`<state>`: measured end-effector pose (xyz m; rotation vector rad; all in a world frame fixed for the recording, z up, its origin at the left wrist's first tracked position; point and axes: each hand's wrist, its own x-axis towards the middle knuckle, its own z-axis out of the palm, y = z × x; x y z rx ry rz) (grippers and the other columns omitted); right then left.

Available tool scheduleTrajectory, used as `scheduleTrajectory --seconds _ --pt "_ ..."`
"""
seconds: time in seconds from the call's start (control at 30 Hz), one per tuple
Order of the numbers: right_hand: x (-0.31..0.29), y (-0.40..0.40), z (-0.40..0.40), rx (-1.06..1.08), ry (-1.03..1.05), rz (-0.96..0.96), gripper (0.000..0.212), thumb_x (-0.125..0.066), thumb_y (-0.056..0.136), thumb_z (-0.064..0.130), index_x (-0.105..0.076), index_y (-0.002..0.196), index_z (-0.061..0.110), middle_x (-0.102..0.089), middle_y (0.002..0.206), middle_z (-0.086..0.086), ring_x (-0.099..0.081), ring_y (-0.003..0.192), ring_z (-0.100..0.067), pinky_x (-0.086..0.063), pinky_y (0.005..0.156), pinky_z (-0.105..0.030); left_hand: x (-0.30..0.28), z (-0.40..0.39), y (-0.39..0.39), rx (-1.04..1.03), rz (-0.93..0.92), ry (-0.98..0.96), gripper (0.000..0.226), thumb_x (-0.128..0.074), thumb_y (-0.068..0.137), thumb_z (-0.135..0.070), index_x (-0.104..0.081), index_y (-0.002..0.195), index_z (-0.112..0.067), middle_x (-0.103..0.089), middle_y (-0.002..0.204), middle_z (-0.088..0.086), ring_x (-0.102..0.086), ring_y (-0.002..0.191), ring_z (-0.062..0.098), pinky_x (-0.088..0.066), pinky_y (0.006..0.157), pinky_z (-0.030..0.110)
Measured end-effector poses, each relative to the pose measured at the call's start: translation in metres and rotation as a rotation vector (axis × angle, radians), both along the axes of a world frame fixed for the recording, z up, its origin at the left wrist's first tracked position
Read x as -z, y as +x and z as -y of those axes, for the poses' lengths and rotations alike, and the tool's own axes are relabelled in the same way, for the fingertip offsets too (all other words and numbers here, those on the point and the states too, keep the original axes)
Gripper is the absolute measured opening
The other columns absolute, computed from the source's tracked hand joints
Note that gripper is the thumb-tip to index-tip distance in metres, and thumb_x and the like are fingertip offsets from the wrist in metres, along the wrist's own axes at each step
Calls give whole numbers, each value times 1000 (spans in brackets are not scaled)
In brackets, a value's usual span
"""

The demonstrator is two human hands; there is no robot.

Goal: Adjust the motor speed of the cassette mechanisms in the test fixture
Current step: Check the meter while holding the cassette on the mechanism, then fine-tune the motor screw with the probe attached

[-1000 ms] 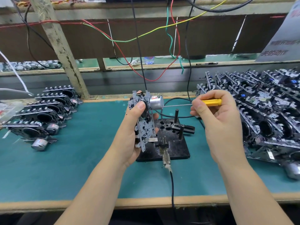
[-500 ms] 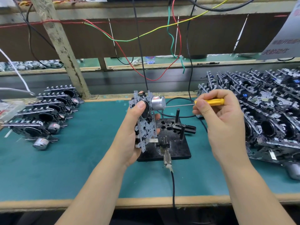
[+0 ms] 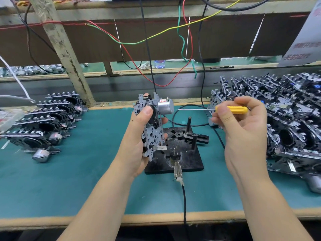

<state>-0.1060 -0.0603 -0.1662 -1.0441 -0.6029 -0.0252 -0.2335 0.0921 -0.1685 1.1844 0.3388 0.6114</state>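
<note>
Head view: my left hand (image 3: 139,141) grips a cassette mechanism (image 3: 152,126) upright above the left edge of the black test fixture (image 3: 184,153) on the green desk (image 3: 86,171), thumb pressed on its dark round wheel, fingers curled behind. Its silver motor (image 3: 165,106) points right. My right hand (image 3: 243,126) pinches the yellow-handled screwdriver (image 3: 231,110) between thumb and fingertips, shaft level. Compared with half a second ago, the blade tip has drawn back: a small gap now separates it from the motor's end face, where it previously met the can. I judge that the trim on this unit is either finished or between turns, and the mechanism is held clear of the fixture's pins rather than seated. Finished-looking units (image 3: 52,122) lie in rows at left; a heap of mechanisms (image 3: 286,119) waits at right.
</note>
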Motion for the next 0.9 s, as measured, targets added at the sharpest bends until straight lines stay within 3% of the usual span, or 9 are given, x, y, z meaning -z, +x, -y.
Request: scheduleTrajectory --seconds 0.07,0.13,0.23,0.3,0.43,0.5,0.63,0.8,0.9 --pt "-1 5 4 33 51 -99 32 -69 91 2 -46 107 18 -68 87 5 -61 73 -17 -53 77 -28 -4 -7 4 -25 -8 166 81 -68 71 -57 -47 146 -33 -65 132 -7 -63 117 14 -53 96 44" --pt "-1 10 9 42 39 -139 29 -71 89 4 -51 105 18 -67 84 5 -61 70 -11 -52 73 -23 -14 -19 11 -69 -107 555 81 -70 69 -59 -39 145 -52 -58 136 -22 -58 121 2 -47 101 33" --pt "0 13 11 -5 68 -192 11 -68 88 12 -60 93 17 -64 77 7 -59 66 -7 -50 69 -19 -26 -35 29 -2 -359 1244 100 -71 67 -65 -27 154 -42 -49 140 -15 -47 130 8 -40 109 36" --pt "3 15 11 -11 89 -229 6 -65 90 19 -59 90 17 -63 76 7 -58 67 -6 -49 71 -19 -28 -37 43 103 -504 1520 107 -72 67 -68 -25 156 -33 -47 142 -8 -43 131 20 -40 109 47" --pt "7 16 14 4 33 -240 15 -43 107 25 -50 95 18 -68 78 3 -66 76 -16 -55 78 -26 -14 -33 61 232 -647 1598 110 -74 67 -71 -21 157 -36 -38 153 -13 -33 140 18 -37 110 51" --pt "10 17 17 2 -36 -225 19 -37 110 26 -45 94 19 -62 67 5 -62 63 -16 -55 64 -23 -6 -34 63 218 -709 1612 111 -71 67 -75 -19 157 -37 -38 150 -13 -33 138 18 -38 107 50" --pt "16 23 17 -87 -159 -252 19 -48 106 18 -45 88 22 -41 60 9 -32 48 -6 -29 43 -14 0 -36 64 182 -742 1656 109 -65 67 -80 -18 157 -38 -39 149 -14 -38 132 19 -41 103 49" --pt "19 30 8 -189 -474 -105 42 -69 91 7 -40 69 28 -38 65 8 -30 56 -13 -28 54 -26 0 -37 63 178 -733 1652 107 -65 69 -78 -18 157 -38 -38 150 -14 -36 135 18 -40 105 50" --pt "19 32 6 -230 -558 -48 50 -73 86 -1 -41 62 28 -57 76 7 -50 70 -15 -37 69 -30 -5 -39 60 159 -662 1591 109 -67 66 -78 -20 156 -40 -35 153 -16 -32 139 16 -37 108 52"
